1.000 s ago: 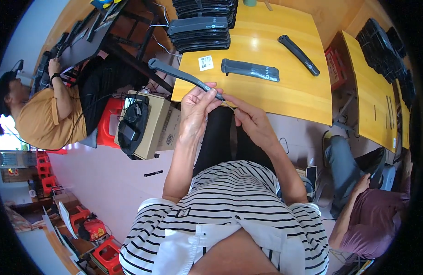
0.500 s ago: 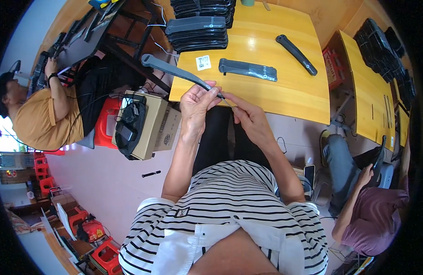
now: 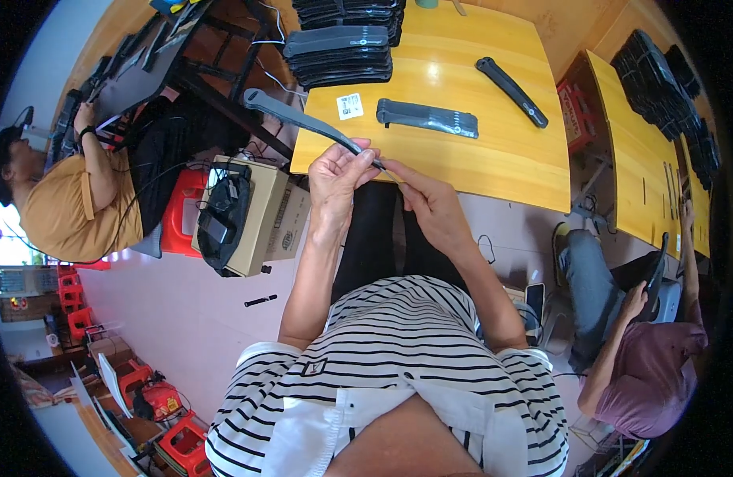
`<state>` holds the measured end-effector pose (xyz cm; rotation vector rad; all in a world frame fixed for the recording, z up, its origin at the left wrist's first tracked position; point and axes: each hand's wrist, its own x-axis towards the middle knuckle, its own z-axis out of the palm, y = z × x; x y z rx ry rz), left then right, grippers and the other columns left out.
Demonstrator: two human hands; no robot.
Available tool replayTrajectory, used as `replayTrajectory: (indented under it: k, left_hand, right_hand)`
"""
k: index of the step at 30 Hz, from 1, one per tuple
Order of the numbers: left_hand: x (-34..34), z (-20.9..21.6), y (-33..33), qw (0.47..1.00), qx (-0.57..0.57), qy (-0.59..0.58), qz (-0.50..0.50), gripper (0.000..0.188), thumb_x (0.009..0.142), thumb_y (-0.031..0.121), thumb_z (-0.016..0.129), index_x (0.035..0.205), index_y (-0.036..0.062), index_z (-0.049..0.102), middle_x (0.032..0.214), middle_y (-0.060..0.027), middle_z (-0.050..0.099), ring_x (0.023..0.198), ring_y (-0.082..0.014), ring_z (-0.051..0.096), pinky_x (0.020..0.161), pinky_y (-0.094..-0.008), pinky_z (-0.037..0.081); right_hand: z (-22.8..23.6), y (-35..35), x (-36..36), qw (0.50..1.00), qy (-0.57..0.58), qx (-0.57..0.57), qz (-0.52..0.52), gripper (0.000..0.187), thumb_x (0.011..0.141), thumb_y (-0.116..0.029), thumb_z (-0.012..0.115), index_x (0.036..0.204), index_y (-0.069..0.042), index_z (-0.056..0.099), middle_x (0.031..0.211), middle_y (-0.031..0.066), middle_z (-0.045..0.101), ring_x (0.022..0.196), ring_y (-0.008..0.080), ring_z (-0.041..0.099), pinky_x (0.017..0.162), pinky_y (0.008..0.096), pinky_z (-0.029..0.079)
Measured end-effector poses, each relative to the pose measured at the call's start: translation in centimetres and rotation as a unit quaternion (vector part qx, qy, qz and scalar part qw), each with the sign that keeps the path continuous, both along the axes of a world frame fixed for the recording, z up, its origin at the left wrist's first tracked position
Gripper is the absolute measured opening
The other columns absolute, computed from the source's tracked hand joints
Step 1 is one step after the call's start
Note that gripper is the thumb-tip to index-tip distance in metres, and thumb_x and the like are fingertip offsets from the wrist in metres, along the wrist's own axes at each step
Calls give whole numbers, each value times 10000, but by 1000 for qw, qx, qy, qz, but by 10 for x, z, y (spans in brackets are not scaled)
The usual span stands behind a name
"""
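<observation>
My left hand (image 3: 336, 179) is closed around one end of a dark grey flat strap (image 3: 291, 118), thumb on top. The strap's rounded free end sticks out to the upper left, past the table's corner. My right hand (image 3: 435, 211) meets that held end with thumb and forefinger pinched together. Something thin and pale shows at those fingertips, too small to name. Just beyond my hands, a flat dark strap in clear wrapping (image 3: 430, 118) lies on the yellow table (image 3: 509, 171). Another black strap (image 3: 511, 91) lies slanted farther right.
Stacks of black straps (image 3: 338, 56) stand at the table's far left, near a white label card (image 3: 350, 106). A cardboard box (image 3: 251, 230) and a red stool (image 3: 179, 211) are on the left. One person (image 3: 72, 191) works at left, another (image 3: 644, 374) sits at right.
My hands keep the same grip on the strap and have hardly moved. The view has shifted slightly. At the right, the other person's far arm now reaches onto their table.
</observation>
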<state>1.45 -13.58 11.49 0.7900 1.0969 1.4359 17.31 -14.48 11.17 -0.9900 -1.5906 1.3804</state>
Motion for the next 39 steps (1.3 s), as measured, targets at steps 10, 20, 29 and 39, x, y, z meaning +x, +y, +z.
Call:
replayTrajectory:
  k: [10,20,29,39]
  left_hand:
    - [-2,2,1,999,-5,37,15,199,820,60,612,1007,-3,591,858,-100,645,759,-126,634,661,-218,543]
    - [0,2,1,999,-11,40,7,197,818,64,615,1002,-4,592,856,-99,645,760,-126,634,660,-224,544]
    - [1,3,0,1000,-6,27,1,199,822,79,615,1001,-5,589,863,-100,641,766,-133,633,669,-235,547]
    - [-6,-3,1,1000,-10,-24,-14,189,825,73,612,986,-20,580,859,-115,638,773,-133,631,675,-234,542]
  right_hand:
    - [-1,-1,1,987,-92,126,-50,433,815,63,453,1200,-111,549,644,68,446,586,145,445,585,243,406]
    - [3,-3,2,971,-168,160,-64,376,834,2,500,1177,-137,567,645,104,471,581,209,482,575,289,414]
    - [7,-4,4,960,-207,182,-58,410,822,0,501,1195,-164,553,651,114,470,596,248,501,581,318,421]
    - [2,-2,4,967,-188,169,-42,408,842,-78,506,1222,-224,528,673,107,494,641,272,545,594,376,445]
